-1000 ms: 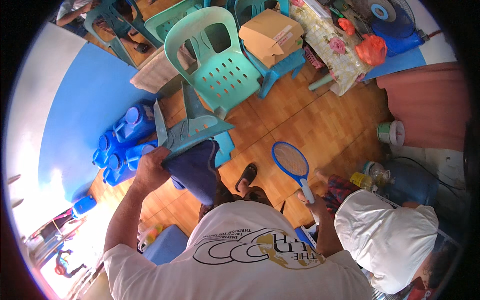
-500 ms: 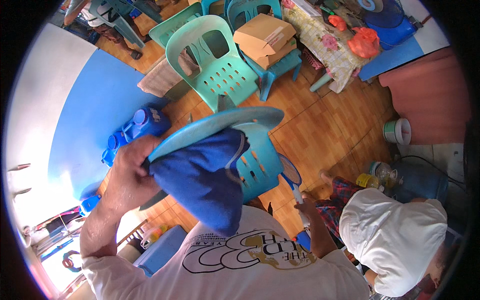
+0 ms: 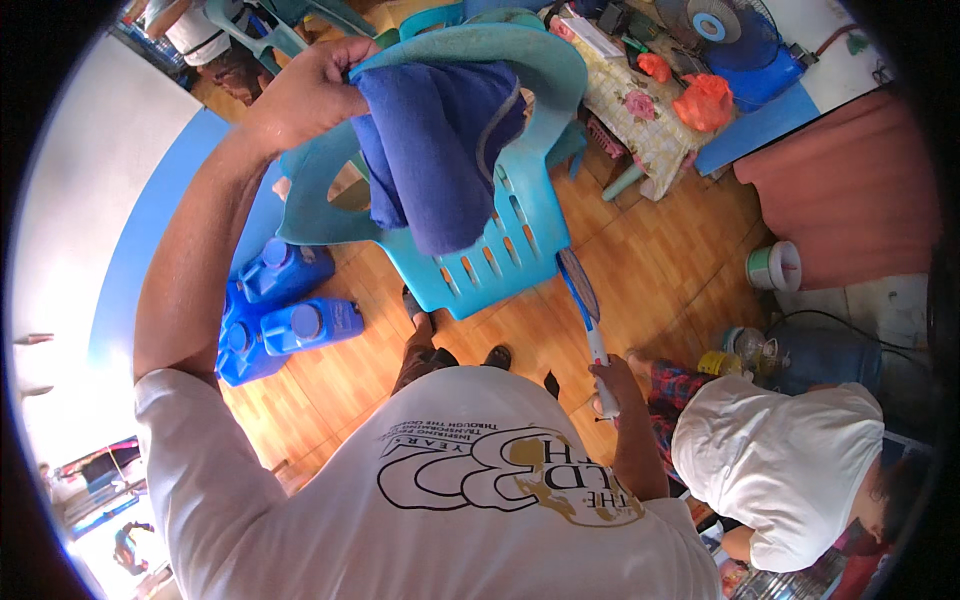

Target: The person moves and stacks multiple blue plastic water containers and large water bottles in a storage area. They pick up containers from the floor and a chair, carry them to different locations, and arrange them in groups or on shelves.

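Note:
My left hand (image 3: 325, 85), arm raised, is closed on the top edge of a turquoise plastic chair (image 3: 420, 270) held up before me. A blue cloth (image 3: 430, 150) hangs over the chair's back, right beside my fingers; whether they also pinch it I cannot tell. Lower down at my right side, my right hand (image 3: 618, 385) grips the white handle of a blue-and-white racket (image 3: 582, 295), its head pointing away from me and close to the chair seat's right corner.
Several blue jugs (image 3: 285, 315) stand on the floor at the left. A flower-patterned table (image 3: 640, 110) holds a fan (image 3: 715, 30) and orange bags. At the right, a person in a white shirt (image 3: 780, 460) bends low; a white bucket (image 3: 775, 267) stands beyond, by a reddish curtain (image 3: 850, 200).
My left hand has lifted the turquoise chair with the blue cloth up and away from me. The racket has moved slightly and now shows more edge-on. More of the blue jugs shows.

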Available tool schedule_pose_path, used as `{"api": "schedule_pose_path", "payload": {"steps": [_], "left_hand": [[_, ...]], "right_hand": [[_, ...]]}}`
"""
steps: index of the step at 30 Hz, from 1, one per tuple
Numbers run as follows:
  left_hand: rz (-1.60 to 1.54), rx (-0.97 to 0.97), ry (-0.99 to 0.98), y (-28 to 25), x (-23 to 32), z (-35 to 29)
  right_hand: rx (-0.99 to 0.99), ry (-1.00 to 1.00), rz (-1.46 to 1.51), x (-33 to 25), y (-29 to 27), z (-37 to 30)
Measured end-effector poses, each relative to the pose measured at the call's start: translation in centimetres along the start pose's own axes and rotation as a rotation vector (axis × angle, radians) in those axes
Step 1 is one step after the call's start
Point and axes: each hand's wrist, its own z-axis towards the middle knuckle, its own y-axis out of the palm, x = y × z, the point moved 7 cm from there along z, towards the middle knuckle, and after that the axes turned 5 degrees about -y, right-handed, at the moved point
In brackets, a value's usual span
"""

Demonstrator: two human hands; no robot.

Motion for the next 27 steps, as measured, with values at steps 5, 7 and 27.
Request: {"api": "schedule_pose_path", "payload": {"steps": [5, 7, 27], "left_hand": [[0.164, 0.064, -0.02, -6.6, -7.2, 7.4], [0.252, 0.122, -0.084, -9.6, -11.7, 10.1], [0.192, 0.402, 0.07, -19.2, -33.5, 26.2]], "right_hand": [[0.073, -0.018, -0.052, -2.7, 3.6, 1.3], [0.087, 0.018, -0.071, -3.7, 5.4, 1.0], [0.15, 0.238, -0.088, -17.5, 18.0, 4.0]]}}
